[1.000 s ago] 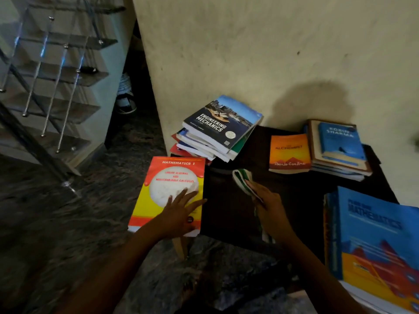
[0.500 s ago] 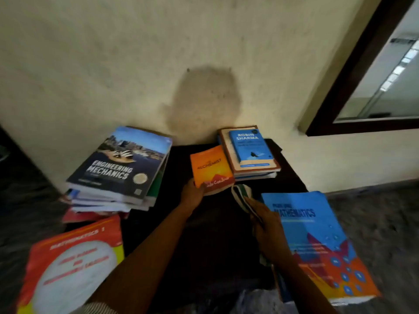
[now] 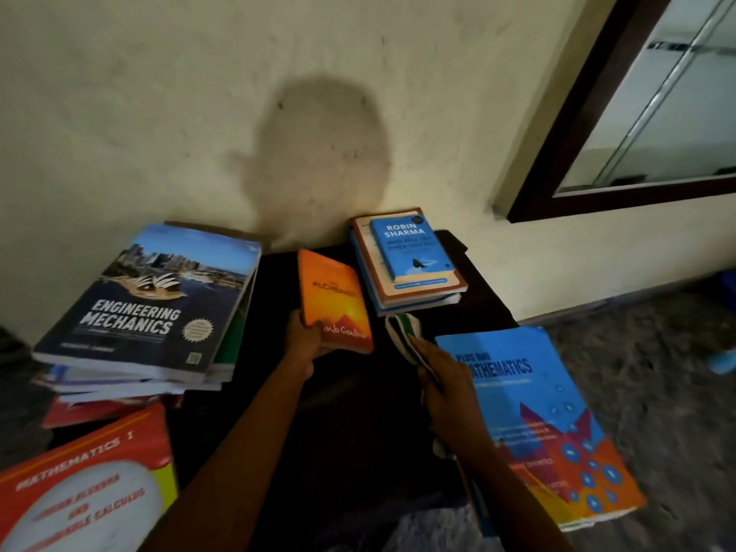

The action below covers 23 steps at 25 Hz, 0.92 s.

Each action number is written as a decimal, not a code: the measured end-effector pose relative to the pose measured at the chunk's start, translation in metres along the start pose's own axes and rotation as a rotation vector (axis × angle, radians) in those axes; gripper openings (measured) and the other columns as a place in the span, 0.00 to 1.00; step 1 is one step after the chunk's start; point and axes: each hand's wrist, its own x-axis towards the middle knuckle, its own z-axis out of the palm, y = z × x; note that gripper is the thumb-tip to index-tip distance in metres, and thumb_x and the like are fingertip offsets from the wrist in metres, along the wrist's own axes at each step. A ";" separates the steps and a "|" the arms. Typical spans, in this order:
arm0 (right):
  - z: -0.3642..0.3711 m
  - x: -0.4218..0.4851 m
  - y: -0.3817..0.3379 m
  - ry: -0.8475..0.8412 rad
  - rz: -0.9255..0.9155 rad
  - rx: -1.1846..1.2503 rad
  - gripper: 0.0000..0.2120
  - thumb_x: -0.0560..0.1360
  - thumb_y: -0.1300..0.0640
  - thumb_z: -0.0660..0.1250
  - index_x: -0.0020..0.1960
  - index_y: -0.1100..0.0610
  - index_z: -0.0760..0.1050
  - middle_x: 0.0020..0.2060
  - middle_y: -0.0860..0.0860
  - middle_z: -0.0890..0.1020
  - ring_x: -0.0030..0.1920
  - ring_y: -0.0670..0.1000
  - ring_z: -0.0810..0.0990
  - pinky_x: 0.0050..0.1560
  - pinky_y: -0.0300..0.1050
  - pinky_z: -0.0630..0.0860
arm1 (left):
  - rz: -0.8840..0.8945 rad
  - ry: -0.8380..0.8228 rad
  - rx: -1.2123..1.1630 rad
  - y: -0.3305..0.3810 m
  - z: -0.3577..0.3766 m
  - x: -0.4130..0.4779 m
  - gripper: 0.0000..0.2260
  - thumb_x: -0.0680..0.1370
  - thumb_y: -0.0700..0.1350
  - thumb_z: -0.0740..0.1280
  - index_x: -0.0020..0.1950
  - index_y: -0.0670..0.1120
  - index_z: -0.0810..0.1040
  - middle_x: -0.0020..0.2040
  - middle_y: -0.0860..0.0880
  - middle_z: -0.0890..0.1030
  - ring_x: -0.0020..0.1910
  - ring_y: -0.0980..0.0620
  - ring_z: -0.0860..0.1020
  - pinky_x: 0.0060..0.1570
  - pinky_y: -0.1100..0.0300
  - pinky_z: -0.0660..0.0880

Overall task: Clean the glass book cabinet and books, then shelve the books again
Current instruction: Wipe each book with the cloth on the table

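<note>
My left hand (image 3: 304, 342) grips the near edge of the orange Alchemist paperback (image 3: 332, 298), which is tilted up off the dark table (image 3: 358, 452). My right hand (image 3: 446, 386) holds a striped white-and-green cloth (image 3: 402, 332) just right of that book. A blue Robin Sharma book (image 3: 406, 249) tops a small stack at the back. The Engineering Mechanics book (image 3: 155, 300) tops a stack on the left. A blue Mathematics book (image 3: 549, 424) lies at the right, and a red-and-yellow Mathematics 1 book (image 3: 83, 488) at the near left.
A cream wall (image 3: 278, 93) rises directly behind the table. The dark-framed glass door of the cabinet (image 3: 657, 113) is at the upper right. Speckled stone floor (image 3: 657, 352) shows to the right.
My left hand left the Mathematics 1 book, reached the orange paperback and lifted its near edge. My view swung right, from the stairs to the wall and cabinet glass.
</note>
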 end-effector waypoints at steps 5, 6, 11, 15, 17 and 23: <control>-0.002 0.014 -0.022 -0.078 -0.094 0.118 0.20 0.73 0.57 0.56 0.64 0.42 0.67 0.62 0.47 0.74 0.59 0.49 0.72 0.60 0.41 0.66 | -0.001 -0.153 -0.046 -0.021 -0.051 -0.107 0.10 0.80 0.39 0.61 0.59 0.49 0.73 0.51 0.49 0.79 0.48 0.48 0.78 0.37 0.57 0.77; 0.002 0.015 -0.022 -0.092 -0.113 0.126 0.21 0.73 0.57 0.57 0.65 0.44 0.68 0.63 0.49 0.74 0.60 0.50 0.72 0.62 0.42 0.67 | -0.042 -0.142 -0.059 -0.036 -0.058 -0.118 0.09 0.79 0.40 0.62 0.57 0.48 0.74 0.50 0.49 0.80 0.47 0.49 0.79 0.36 0.57 0.78; 0.038 0.005 -0.001 -0.247 -0.190 0.090 0.24 0.73 0.63 0.58 0.66 0.46 0.67 0.65 0.54 0.74 0.61 0.59 0.73 0.64 0.55 0.69 | -0.250 0.017 -0.209 -0.117 -0.089 -0.136 0.14 0.78 0.38 0.64 0.63 0.39 0.73 0.55 0.41 0.79 0.44 0.48 0.79 0.32 0.57 0.78; 0.055 0.003 0.016 -0.325 -0.146 -0.185 0.23 0.78 0.64 0.57 0.69 0.47 0.66 0.68 0.53 0.69 0.63 0.58 0.67 0.60 0.41 0.60 | -0.224 0.060 -0.435 -0.136 -0.091 -0.142 0.11 0.79 0.37 0.60 0.61 0.38 0.73 0.52 0.42 0.80 0.41 0.51 0.81 0.34 0.60 0.80; 0.062 0.008 0.017 -0.383 -0.135 -0.429 0.24 0.78 0.62 0.54 0.73 0.47 0.61 0.71 0.53 0.64 0.65 0.58 0.62 0.62 0.45 0.61 | -0.206 0.070 -0.520 -0.137 -0.089 -0.149 0.12 0.81 0.39 0.58 0.63 0.40 0.71 0.49 0.45 0.80 0.45 0.50 0.79 0.36 0.60 0.80; 0.097 -0.032 0.013 -0.419 -0.433 -0.603 0.25 0.70 0.52 0.58 0.67 0.46 0.67 0.63 0.58 0.75 0.51 0.63 0.78 0.42 0.52 0.76 | -0.208 0.122 -0.652 -0.137 -0.085 -0.154 0.09 0.82 0.40 0.55 0.51 0.42 0.74 0.36 0.48 0.84 0.37 0.51 0.82 0.34 0.58 0.80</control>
